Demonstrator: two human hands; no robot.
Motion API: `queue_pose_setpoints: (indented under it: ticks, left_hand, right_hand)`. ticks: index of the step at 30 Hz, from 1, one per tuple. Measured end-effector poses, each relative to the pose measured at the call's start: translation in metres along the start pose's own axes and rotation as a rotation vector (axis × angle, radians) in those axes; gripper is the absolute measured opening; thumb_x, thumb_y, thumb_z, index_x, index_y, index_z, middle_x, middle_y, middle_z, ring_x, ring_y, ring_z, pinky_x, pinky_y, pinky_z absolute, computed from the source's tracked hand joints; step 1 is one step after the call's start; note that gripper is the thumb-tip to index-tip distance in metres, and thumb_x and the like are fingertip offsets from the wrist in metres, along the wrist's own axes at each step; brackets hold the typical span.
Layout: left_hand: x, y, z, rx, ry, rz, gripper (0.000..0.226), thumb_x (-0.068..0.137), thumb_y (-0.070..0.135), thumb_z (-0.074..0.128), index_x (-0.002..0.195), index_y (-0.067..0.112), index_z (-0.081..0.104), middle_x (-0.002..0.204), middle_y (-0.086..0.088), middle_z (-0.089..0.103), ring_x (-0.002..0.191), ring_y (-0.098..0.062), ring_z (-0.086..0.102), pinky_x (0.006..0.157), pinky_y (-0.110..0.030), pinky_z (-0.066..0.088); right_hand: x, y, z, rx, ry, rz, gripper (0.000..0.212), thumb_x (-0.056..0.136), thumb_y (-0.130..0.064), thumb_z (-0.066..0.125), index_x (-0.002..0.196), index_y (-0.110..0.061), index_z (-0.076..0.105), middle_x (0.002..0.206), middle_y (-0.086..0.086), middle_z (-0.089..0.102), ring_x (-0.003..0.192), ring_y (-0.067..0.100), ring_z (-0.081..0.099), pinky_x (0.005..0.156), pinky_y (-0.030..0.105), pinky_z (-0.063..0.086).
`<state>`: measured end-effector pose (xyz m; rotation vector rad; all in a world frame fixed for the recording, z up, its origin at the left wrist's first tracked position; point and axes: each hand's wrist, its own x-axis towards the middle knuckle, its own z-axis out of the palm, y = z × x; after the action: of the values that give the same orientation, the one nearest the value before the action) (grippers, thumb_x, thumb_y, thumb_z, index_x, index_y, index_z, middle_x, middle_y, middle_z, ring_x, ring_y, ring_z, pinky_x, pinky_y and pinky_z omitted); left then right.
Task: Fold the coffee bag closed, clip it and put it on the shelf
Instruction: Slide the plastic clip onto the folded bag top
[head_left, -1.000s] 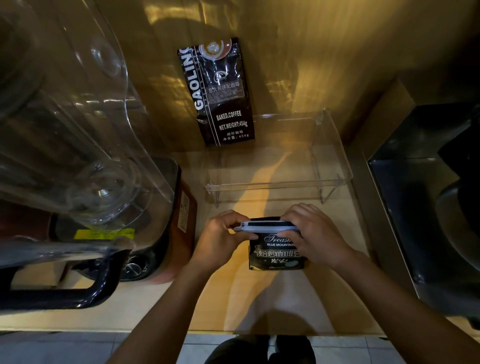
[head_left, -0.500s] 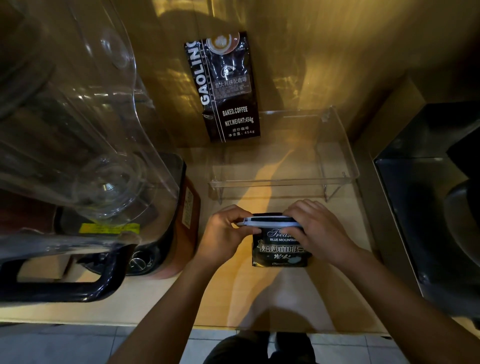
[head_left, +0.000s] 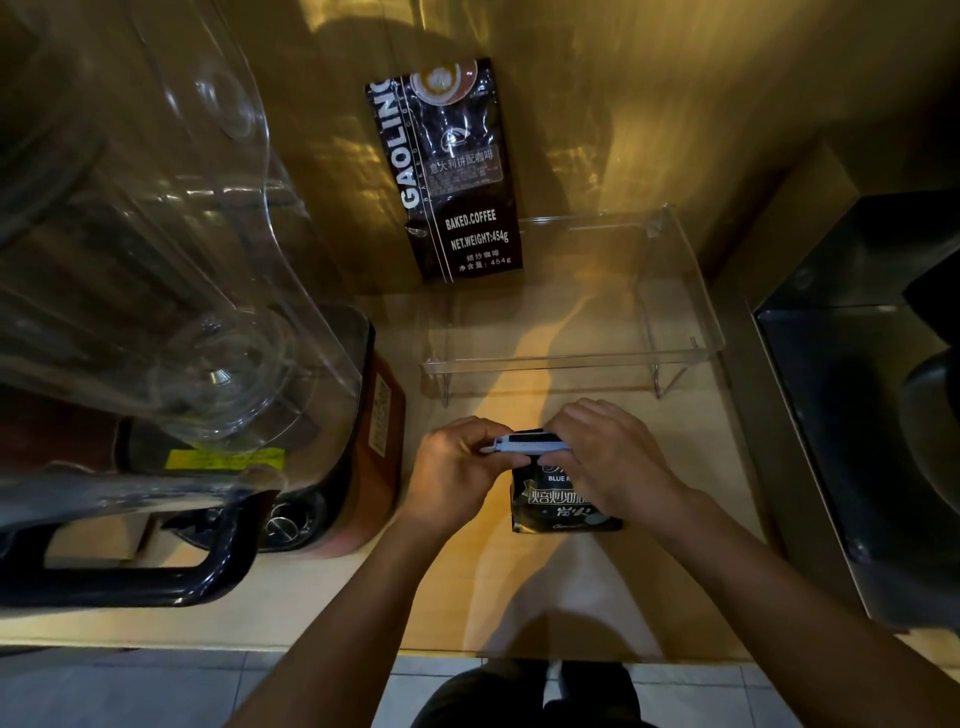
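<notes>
A small black coffee bag (head_left: 556, 506) with white lettering stands on the wooden counter (head_left: 467, 597), just in front of a clear acrylic shelf (head_left: 571, 358). A pale blue-white clip (head_left: 527, 446) lies across the bag's folded top. My left hand (head_left: 460, 470) pinches the clip's left end and the bag's top corner. My right hand (head_left: 610, 460) covers the clip's right end and the bag's upper right side, hiding part of the label.
A tall black GAOLING coffee bag (head_left: 452, 171) stands on the shelf's left end against the wooden back wall. A large clear blender jug (head_left: 156, 270) on a brown base (head_left: 374, 431) fills the left. A dark metal appliance (head_left: 862, 405) sits at the right.
My right hand has slid left and down over the clip and the bag's front, covering more of the label. The bag stays in place on the counter.
</notes>
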<state>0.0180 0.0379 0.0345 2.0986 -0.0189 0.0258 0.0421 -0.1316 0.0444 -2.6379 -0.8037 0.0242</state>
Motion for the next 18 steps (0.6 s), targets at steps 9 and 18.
queue_pose_setpoints:
  ticks: [9,18]
  left_hand:
    - [-0.003,0.0035,0.0038,-0.002,0.025,-0.051,0.01,0.067,0.004,0.075,0.076,0.004,0.07,0.076,-0.014,0.069,0.067,-0.023,0.061,0.062,-0.035,0.048]
    - [-0.0042,-0.0003,0.0101,-0.031,0.073,-0.083,0.011,0.067,0.002,0.074,0.075,0.007,0.069,0.077,-0.009,0.068,0.07,-0.021,0.061,0.067,-0.038,0.05]
  right_hand:
    - [-0.0021,-0.0048,0.0024,0.044,0.086,0.007,0.021,0.062,-0.006,0.078,0.07,-0.002,0.059,0.064,0.012,0.061,0.059,0.028,0.056,0.056,0.033,0.048]
    - [-0.0025,-0.0051,0.0031,0.041,0.123,0.0,0.02,0.063,-0.006,0.078,0.069,-0.002,0.059,0.063,0.012,0.06,0.058,0.027,0.055,0.056,0.032,0.046]
